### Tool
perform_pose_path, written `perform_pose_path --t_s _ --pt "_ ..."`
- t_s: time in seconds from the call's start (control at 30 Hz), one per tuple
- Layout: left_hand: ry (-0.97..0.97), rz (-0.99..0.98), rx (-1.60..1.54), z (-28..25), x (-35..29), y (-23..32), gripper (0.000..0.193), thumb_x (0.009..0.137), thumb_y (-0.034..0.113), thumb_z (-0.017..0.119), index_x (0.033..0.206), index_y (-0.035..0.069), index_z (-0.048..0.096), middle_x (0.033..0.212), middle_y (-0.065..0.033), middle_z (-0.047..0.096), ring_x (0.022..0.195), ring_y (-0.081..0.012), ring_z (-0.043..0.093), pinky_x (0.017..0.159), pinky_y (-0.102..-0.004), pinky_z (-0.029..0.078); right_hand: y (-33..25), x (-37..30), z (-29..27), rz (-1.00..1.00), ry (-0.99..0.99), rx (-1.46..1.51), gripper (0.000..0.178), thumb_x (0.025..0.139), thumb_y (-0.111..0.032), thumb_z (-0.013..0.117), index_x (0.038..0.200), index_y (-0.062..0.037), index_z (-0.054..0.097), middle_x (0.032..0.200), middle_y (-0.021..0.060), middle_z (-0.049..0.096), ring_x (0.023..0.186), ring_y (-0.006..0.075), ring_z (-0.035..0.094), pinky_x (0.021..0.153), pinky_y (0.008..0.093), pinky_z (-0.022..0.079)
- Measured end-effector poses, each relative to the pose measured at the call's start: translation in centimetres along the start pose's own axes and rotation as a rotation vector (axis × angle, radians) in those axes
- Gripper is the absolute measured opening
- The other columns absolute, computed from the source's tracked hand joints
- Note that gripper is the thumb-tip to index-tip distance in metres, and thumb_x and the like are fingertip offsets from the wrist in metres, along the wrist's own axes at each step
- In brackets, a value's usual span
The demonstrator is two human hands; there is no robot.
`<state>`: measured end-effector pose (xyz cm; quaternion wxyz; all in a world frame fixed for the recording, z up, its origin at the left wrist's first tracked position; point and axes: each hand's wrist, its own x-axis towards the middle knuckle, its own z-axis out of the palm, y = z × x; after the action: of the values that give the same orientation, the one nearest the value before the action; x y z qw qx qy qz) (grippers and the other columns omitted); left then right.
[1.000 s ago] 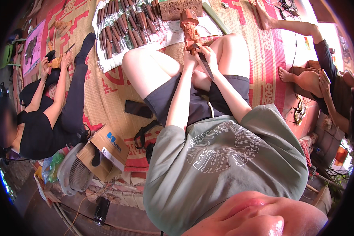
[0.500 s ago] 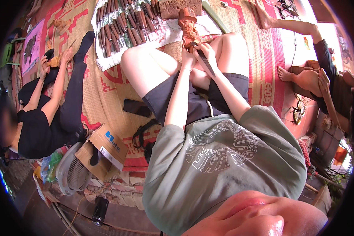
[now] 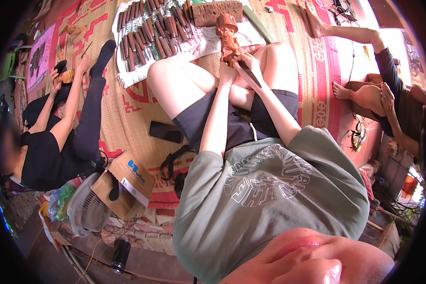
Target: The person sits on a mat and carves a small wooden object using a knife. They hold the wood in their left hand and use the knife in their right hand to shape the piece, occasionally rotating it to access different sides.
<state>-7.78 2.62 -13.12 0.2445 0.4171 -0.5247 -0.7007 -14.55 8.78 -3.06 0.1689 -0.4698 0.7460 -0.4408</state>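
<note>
A reddish-brown carved wooden figure (image 3: 228, 39) with a wider block at its far end lies between my knees, pointing away from me. My left hand (image 3: 227, 74) is closed around its near end. Close beside it, my right hand (image 3: 249, 62) grips a carving chisel whose dark handle (image 3: 252, 77) slants back along my right wrist. The chisel's blade tip is hidden by my fingers and the wood, so its exact contact with the carving cannot be made out.
Several wooden-handled chisels (image 3: 149, 35) lie in rows on a white cloth (image 3: 126, 79) beyond my left knee. A carved wooden block (image 3: 217, 13) and a green bar (image 3: 258, 24) lie farther off. A phone (image 3: 165, 132) and cardboard box (image 3: 136, 177) are left; people sit either side.
The chisel handle has shifted slightly in my right hand, and the carving sits a little lower in view. Both hands keep their holds. The person at left has moved their hands slightly.
</note>
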Motion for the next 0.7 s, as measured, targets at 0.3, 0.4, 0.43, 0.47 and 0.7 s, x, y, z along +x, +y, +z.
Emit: perform_pose_path --t_s 0.3,0.4,0.43,0.47,0.7 --pt "0.034 0.092 0.107 0.0 -0.6 2.2 0.048 0.069 0.024 0.068 0.100 -0.008 0.052 0.082 -0.0200 0.064 0.074 -0.0252 0.064 0.063 -0.0347 0.049 0.3 -0.1 -0.1 0.046 0.021 0.069 0.013 0.074 -0.012 0.061 0.080 0.0001 0.059 0.076 0.0135 0.057 0.072 0.0253 0.058 0.066 0.0320 0.047" --pt "0.095 0.087 0.087 -0.2 -1.0 2.3 0.041 0.068 0.020 0.069 0.093 -0.009 0.054 0.075 -0.0180 0.064 0.067 -0.0241 0.063 0.059 -0.0337 0.049 0.4 -0.4 0.2 0.063 -0.004 0.040 0.014 0.074 -0.012 0.061 0.080 0.0000 0.059 0.076 0.0138 0.057 0.073 0.0248 0.058 0.067 0.0321 0.046" --pt "0.135 0.124 0.004 -0.4 -0.6 0.9 0.039 0.067 0.019 0.069 0.092 -0.008 0.054 0.073 -0.0171 0.064 0.065 -0.0229 0.063 0.057 -0.0329 0.049 0.2 -0.5 0.4 0.038 -0.031 0.015 0.014 0.075 -0.012 0.060 0.080 0.0005 0.059 0.075 0.0136 0.057 0.070 0.0241 0.058 0.066 0.0320 0.046" --pt "0.174 0.161 -0.079 -0.7 -0.3 -0.6 0.038 0.067 0.018 0.070 0.091 -0.007 0.054 0.071 -0.0162 0.063 0.062 -0.0218 0.063 0.055 -0.0321 0.049 0.1 -0.7 0.5 0.043 -0.064 0.010 0.013 0.076 -0.011 0.060 0.080 0.0011 0.058 0.074 0.0122 0.057 0.067 0.0207 0.057 0.063 0.0297 0.046" --pt "0.014 0.025 -0.030 -0.3 -1.6 3.5 0.045 0.068 0.017 0.072 0.096 -0.005 0.046 0.065 -0.0122 0.060 0.048 -0.0149 0.057 0.040 -0.0263 0.044 -0.1 0.2 -0.2 0.114 -0.021 0.176 0.011 0.077 -0.010 0.060 0.079 0.0003 0.058 0.074 0.0117 0.058 0.068 0.0193 0.059 0.064 0.0296 0.047"
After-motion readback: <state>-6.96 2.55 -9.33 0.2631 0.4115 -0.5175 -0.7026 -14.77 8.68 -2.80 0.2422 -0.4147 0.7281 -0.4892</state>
